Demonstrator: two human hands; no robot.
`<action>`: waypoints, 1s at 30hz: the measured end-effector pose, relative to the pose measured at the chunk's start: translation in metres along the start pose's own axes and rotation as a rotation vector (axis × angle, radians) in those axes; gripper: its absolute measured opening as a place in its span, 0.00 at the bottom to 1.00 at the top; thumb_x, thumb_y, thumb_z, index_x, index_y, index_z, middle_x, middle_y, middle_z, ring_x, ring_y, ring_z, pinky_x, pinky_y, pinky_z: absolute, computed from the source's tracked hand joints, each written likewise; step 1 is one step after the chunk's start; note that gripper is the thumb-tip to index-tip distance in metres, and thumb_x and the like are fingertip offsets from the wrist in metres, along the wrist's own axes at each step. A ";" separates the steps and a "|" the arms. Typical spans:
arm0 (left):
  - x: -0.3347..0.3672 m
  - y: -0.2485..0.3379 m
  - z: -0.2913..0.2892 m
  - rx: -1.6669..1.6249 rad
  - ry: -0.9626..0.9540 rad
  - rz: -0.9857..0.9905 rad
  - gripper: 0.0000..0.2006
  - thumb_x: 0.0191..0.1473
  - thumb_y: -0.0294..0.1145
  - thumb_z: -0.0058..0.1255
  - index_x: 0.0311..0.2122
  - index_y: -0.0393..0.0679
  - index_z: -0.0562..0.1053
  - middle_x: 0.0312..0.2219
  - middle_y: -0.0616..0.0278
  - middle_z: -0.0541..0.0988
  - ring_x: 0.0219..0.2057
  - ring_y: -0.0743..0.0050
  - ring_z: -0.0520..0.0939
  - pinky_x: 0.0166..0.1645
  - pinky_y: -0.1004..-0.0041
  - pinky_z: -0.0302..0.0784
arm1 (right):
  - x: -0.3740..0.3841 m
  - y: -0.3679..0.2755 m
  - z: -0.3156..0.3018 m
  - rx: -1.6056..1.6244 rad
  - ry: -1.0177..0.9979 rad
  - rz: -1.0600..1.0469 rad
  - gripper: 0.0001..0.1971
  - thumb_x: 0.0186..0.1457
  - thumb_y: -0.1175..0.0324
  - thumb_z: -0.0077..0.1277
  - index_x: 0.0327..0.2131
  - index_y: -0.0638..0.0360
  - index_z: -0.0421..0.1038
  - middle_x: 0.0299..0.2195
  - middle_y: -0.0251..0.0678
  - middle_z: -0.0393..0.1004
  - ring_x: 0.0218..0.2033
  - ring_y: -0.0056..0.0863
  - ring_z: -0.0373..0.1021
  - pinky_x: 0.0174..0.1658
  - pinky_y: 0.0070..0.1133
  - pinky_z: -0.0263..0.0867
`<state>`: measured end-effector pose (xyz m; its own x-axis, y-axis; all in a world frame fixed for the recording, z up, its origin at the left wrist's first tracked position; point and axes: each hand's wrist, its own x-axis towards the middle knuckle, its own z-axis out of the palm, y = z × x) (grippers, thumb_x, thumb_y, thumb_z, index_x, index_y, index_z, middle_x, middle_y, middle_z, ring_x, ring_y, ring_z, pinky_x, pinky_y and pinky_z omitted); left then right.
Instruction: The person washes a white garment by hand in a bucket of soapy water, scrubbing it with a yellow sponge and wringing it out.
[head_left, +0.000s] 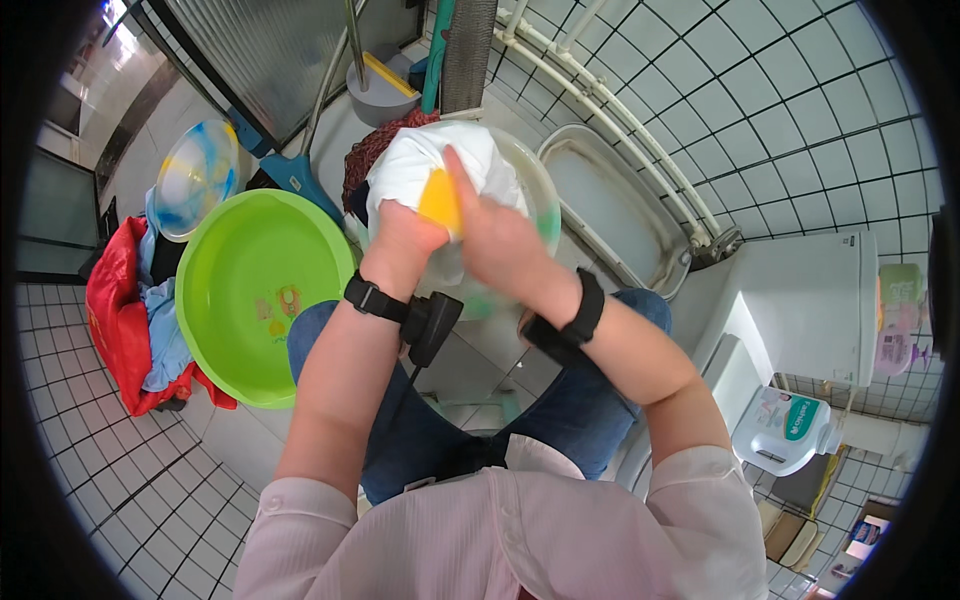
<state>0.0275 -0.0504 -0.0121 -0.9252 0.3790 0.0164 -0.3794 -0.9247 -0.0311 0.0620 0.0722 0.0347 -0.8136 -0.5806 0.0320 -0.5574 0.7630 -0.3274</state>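
A white garment [415,160] is bunched over a pale basin [541,185] between my knees. My left hand [412,232] is closed on the near side of the cloth, its fingers partly hidden in the folds. My right hand [500,240] is slightly blurred and grips a yellow block [440,200] that looks like a bar of laundry soap. The block presses against the garment between my two hands. My right index finger points forward along the cloth. Most of the basin's inside is hidden beneath the garment and my hands.
A large green basin [205,250] stands at my left, beside red and blue clothes [125,320] and a blue-white basin [170,175]. Ahead are a grey bucket [380,100] and a mop head [300,180]. Right are a shallow tray [610,200], white pipes [610,120] and a detergent jug [775,430].
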 end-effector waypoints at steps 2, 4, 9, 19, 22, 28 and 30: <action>0.000 -0.002 0.001 0.061 -0.027 0.082 0.19 0.55 0.36 0.29 0.44 0.33 0.63 0.43 0.52 0.69 0.43 0.61 0.71 0.50 0.67 0.65 | 0.014 0.018 0.001 -0.034 0.016 0.066 0.41 0.41 0.73 0.43 0.58 0.58 0.33 0.18 0.47 0.69 0.19 0.40 0.68 0.23 0.31 0.64; 0.002 -0.012 0.011 0.097 0.049 0.151 0.18 0.55 0.34 0.29 0.45 0.31 0.63 0.42 0.51 0.70 0.43 0.62 0.71 0.48 0.68 0.66 | 0.031 0.043 -0.002 0.008 0.098 0.268 0.41 0.40 0.75 0.41 0.58 0.58 0.31 0.20 0.47 0.69 0.21 0.40 0.68 0.24 0.31 0.65; 0.001 0.008 0.002 0.118 -0.133 0.044 0.18 0.54 0.34 0.30 0.44 0.31 0.64 0.40 0.52 0.71 0.40 0.62 0.72 0.48 0.68 0.67 | 0.014 0.005 -0.003 0.062 -0.026 0.158 0.42 0.38 0.76 0.42 0.58 0.56 0.32 0.20 0.46 0.69 0.21 0.39 0.68 0.25 0.31 0.65; -0.012 -0.001 0.022 0.132 0.312 0.202 0.20 0.54 0.37 0.28 0.45 0.32 0.62 0.45 0.51 0.67 0.46 0.60 0.69 0.53 0.66 0.62 | 0.004 -0.001 0.009 0.107 0.005 0.051 0.41 0.41 0.72 0.43 0.58 0.58 0.32 0.22 0.50 0.71 0.23 0.43 0.69 0.26 0.31 0.63; 0.000 -0.003 0.001 0.132 -0.047 0.113 0.21 0.55 0.38 0.27 0.47 0.32 0.60 0.45 0.51 0.67 0.46 0.59 0.69 0.53 0.65 0.62 | 0.027 0.039 0.002 0.142 0.109 0.217 0.43 0.37 0.77 0.43 0.58 0.55 0.32 0.23 0.51 0.70 0.23 0.45 0.68 0.27 0.31 0.63; -0.015 0.003 0.023 0.099 0.106 0.170 0.21 0.55 0.37 0.26 0.47 0.31 0.60 0.46 0.51 0.67 0.47 0.59 0.68 0.54 0.66 0.60 | 0.002 0.001 0.012 0.132 0.066 0.012 0.40 0.44 0.66 0.46 0.58 0.56 0.33 0.26 0.55 0.70 0.26 0.48 0.68 0.30 0.33 0.63; -0.003 0.003 0.011 0.069 -0.019 0.128 0.21 0.55 0.38 0.25 0.48 0.32 0.60 0.46 0.51 0.66 0.47 0.59 0.67 0.54 0.66 0.60 | 0.019 0.024 0.008 0.130 0.127 0.126 0.41 0.42 0.71 0.46 0.58 0.55 0.33 0.26 0.54 0.70 0.26 0.48 0.68 0.30 0.33 0.63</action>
<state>0.0297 -0.0544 -0.0015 -0.9656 0.2574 0.0353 -0.2563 -0.9660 0.0347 0.0350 0.0774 0.0196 -0.8944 -0.4363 0.0988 -0.4305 0.7795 -0.4550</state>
